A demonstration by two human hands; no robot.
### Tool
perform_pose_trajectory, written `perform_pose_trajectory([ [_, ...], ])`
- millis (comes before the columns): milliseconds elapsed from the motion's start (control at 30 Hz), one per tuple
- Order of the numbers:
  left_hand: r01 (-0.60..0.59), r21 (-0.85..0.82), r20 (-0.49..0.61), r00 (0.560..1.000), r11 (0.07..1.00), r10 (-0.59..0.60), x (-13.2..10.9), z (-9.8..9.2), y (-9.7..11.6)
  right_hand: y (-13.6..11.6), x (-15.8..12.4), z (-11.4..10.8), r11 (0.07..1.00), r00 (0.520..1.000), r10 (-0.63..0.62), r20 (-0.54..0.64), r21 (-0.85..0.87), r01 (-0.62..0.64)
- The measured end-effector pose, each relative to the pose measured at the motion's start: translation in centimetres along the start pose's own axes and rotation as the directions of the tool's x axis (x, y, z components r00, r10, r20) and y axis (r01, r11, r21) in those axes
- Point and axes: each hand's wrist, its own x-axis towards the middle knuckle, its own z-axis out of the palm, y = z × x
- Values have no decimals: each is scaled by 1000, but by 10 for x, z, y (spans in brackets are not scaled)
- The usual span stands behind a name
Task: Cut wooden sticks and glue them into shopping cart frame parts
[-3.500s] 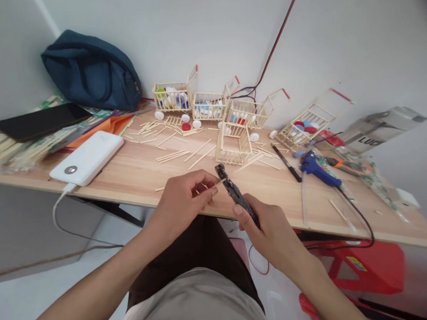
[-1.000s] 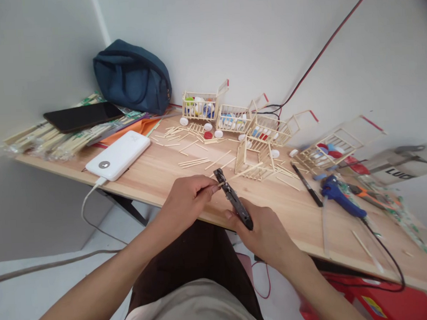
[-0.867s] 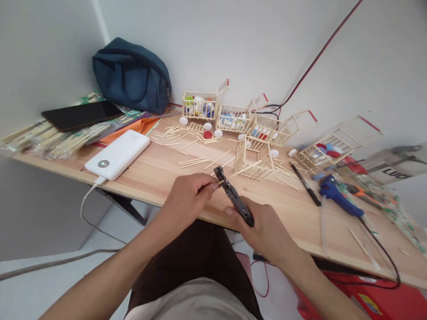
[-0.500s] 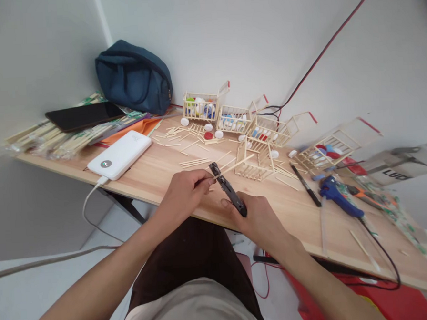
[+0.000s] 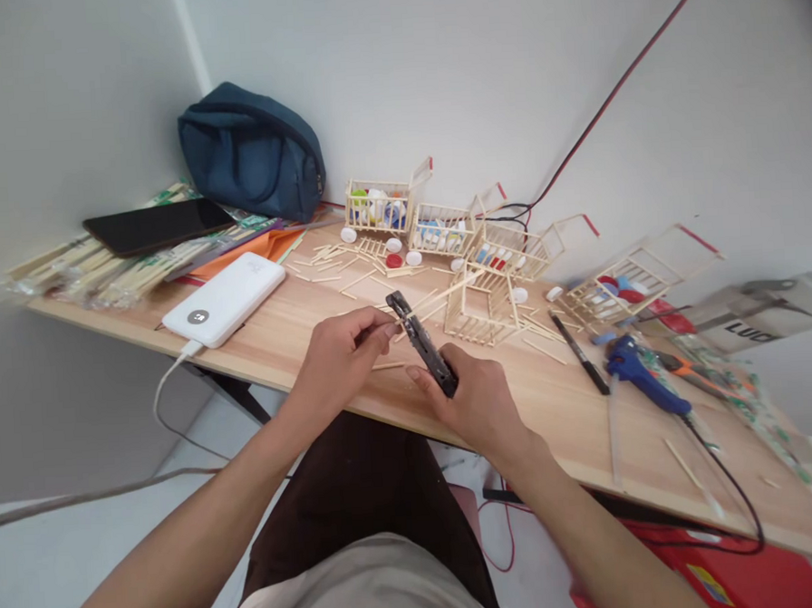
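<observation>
My left hand [image 5: 344,357] is closed in a pinch on the near end of a thin wooden stick [image 5: 446,291]. The stick runs off to the right, through the head of a black multi-tool [image 5: 422,341]. My right hand [image 5: 475,391] is wrapped round the handles of this tool, its head pointing up and left close to the left fingertips. Just past the tool stands an open frame of wooden sticks [image 5: 481,323], partly behind the held stick. Short cut sticks [image 5: 322,263] lie scattered beyond my hands.
Stick-built carts [image 5: 377,210] with bottle caps line the wall. A blue glue gun [image 5: 645,378] and black marker [image 5: 581,354] lie right. On the left are a white power bank [image 5: 225,300], a phone [image 5: 161,226], bagged sticks [image 5: 115,274] and a blue bag [image 5: 252,153].
Both hands have shifted a little to the left together with the tool and the stick. A short stick now shows on the table below the tool's head. The view has moved slightly.
</observation>
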Motion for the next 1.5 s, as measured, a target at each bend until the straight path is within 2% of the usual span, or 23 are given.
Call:
perform_pose_trajectory([
  [167, 63, 60, 204, 976, 996, -74, 9, -12, -2, 1, 2, 1, 1000, 998, -5, -66, 27, 7],
  [267, 59, -16, 270, 962, 998, -52, 11, -19, 3, 0, 3, -1, 993, 996, -22, -83, 116, 32],
  [333, 2, -90, 145, 989, 996, 12, 6, -20, 8, 1, 5, -2, 974, 996, 21, -86, 228, 0],
  [367, -44, -122, 15, 999, 992, 46, 1, -18, 11, 2, 6, -3, 951, 995, 60, -74, 308, -35],
  [433, -130, -204, -282, 957, 970, 68, -13, -9, 15, 4, 10, -6, 854, 990, 142, -14, 507, -116],
  [467, -145, -251, -381, 924, 957, 40, -21, -2, 16, 5, 12, -8, 781, 985, 170, 25, 607, -150],
  [500, -131, -285, -410, 912, 950, 3, -29, 7, 17, 5, 15, -10, 701, 981, 187, 55, 691, -173],
  [533, -48, -304, -299, 953, 951, -48, -36, 17, 18, 5, 17, -12, 627, 977, 199, 72, 757, -183],
  [567, 82, -295, -95, 989, 952, -115, -42, 27, 19, 4, 19, -14, 571, 975, 210, 76, 800, -185],
  [600, 191, -272, 91, 981, 943, -173, -46, 37, 20, 2, 21, -15, 538, 972, 222, 73, 822, -185],
  [633, 246, -242, 214, 957, 939, -195, -48, 47, 20, 0, 22, -16, 526, 970, 233, 68, 830, -184],
  [667, 271, -215, 278, 938, 938, -207, -49, 56, 21, -2, 23, -17, 528, 968, 243, 63, 829, -186],
  [700, 278, -202, 298, 931, 939, -212, -48, 63, 21, -4, 24, -17, 537, 966, 251, 63, 821, -193],
  [800, 247, -203, 238, 951, 948, -197, -43, 76, 19, -7, 23, -17, 551, 953, 293, 81, 800, -238],
  [900, 212, -264, 228, 962, 941, -152, -40, 80, 17, -6, 17, -15, 499, 937, 322, 132, 818, -287],
  [1067, 186, -291, 240, 964, 938, -117, -40, 85, 16, 0, 1, -8, 389, 921, 255, 295, 840, -377],
  [1133, 137, -217, 271, 960, 966, -75, -40, 81, 16, 5, -3, -7, 412, 910, 294, 291, 821, -396],
  [1233, -75, 25, 343, 937, 997, 62, -40, 61, 22, 18, -8, -10, 588, 929, 330, 167, 733, -341],
  [1300, -243, 224, 244, 952, 944, 187, -37, 40, 31, 26, -13, -12, 670, 943, 305, 133, 674, -312],
  [1333, -341, 279, 170, 938, 898, 303, -34, 30, 37, 29, -16, -12, 687, 947, 289, 141, 658, -308],
  [1400, -478, 408, -30, 845, 778, 534, -26, 14, 45, 34, -25, -10, 700, 951, 254, 175, 645, -306],
  [1467, -414, 545, -105, 829, 729, 549, -16, 6, 48, 35, -33, -6, 711, 958, 215, 191, 641, -288],
  [1500, -369, 574, -89, 859, 731, 503, -11, 5, 46, 35, -37, -4, 712, 963, 186, 195, 648, -269],
])
